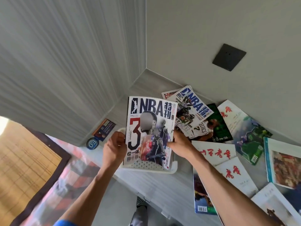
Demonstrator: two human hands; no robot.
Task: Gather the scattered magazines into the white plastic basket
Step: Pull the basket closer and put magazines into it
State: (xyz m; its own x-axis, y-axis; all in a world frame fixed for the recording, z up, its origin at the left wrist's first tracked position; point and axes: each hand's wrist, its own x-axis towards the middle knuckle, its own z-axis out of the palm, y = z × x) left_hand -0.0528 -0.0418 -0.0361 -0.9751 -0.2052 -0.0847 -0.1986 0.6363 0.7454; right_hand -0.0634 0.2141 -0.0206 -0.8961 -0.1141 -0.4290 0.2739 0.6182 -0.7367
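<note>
An NBA magazine [149,132], cover reading "NBA 特刊" with a large red "3", stands upright over the white plastic basket [146,168], not yet let go. The left hand [114,148] and right hand [180,145] each pinch a side edge with curled fingers. The job looks barely begun: another NBA issue [193,108], a green "Celtics" cover [211,128] and several red-titled magazines [215,152] lie scattered on the floor to the right

NBA magazine [149,128] upright over white perforated basket [146,168], others [228,144] scattered beside
</note>
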